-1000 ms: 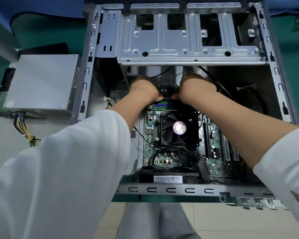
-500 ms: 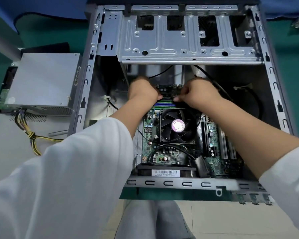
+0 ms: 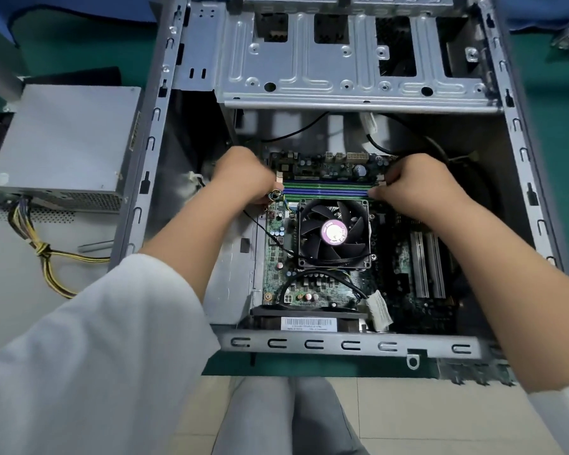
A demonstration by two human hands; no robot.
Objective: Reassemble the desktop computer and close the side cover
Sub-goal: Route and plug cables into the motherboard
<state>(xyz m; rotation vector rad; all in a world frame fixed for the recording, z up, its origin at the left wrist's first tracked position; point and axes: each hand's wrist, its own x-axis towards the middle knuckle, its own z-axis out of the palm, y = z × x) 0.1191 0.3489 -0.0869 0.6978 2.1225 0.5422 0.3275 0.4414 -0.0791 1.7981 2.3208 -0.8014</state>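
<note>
Both hands are down inside the open computer case (image 3: 151, 133), one at each end of the memory slots (image 3: 326, 189). My left hand (image 3: 243, 177) sits at the left end, fingers curled under toward the white latch there; whether this grip pinches anything I cannot tell, the fingertips are hidden under the knuckles. My right hand (image 3: 418, 185) is at the right end, fingers curled and pinching at the slot's latch by the board edge. Between them run the green and blue slot strips, lying flat on the motherboard (image 3: 276, 257). Just below the slots sits the black CPU fan (image 3: 334, 233) with its pink hub label. Farther back, the silver drive cage (image 3: 342, 70) spans the top of the case. The case lies on its side on the green bench (image 3: 565, 110), side cover off. Left of it, outside the case, rests the grey power supply (image 3: 66, 139), its yellow and black cables (image 3: 46, 254) trailing toward me.
</note>
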